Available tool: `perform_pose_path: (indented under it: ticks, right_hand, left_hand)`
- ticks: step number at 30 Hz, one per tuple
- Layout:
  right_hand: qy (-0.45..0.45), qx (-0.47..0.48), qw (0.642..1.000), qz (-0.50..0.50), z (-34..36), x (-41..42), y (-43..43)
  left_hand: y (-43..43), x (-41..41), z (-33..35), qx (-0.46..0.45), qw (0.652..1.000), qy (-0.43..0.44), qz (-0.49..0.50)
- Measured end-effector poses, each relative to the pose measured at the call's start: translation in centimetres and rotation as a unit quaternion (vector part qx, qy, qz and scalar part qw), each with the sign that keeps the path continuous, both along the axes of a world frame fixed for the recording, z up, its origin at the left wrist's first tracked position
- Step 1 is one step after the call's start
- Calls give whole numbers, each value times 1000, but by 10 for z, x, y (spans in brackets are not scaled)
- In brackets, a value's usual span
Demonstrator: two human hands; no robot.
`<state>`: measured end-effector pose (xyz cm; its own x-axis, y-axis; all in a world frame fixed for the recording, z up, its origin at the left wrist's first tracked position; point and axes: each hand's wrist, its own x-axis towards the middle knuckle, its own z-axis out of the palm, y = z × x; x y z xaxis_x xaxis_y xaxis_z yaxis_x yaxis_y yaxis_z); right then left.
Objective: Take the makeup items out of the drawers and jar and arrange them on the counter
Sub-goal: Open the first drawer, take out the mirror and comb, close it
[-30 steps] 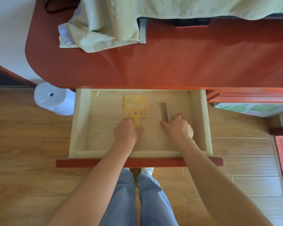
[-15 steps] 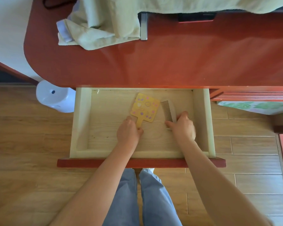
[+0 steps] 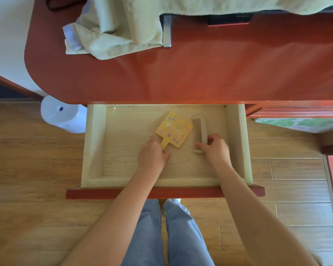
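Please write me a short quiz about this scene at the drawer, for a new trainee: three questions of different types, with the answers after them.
1. True or false: the yellow hand mirror and the comb lie on the counter.
2. What does the left hand hold? A) the comb B) the mirror's handle C) a jar
3. Which hand pinches the comb's near end?

Key
1. False: both are in the open drawer.
2. B
3. The right hand.
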<state>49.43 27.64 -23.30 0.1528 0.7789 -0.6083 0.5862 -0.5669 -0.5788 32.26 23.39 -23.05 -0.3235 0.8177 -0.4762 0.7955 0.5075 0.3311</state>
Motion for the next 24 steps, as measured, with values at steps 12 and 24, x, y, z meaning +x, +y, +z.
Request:
perform_pose_path:
  ticks: [12,24]
  right_hand:
    - [214,-57,969,-112,43,10,-22]
    - [218,130,964,-83,131,25,16]
  left_hand:
    - [-23,-24,39,-50,887,-431,158]
    - [27,-20,114,104,884,-431,149]
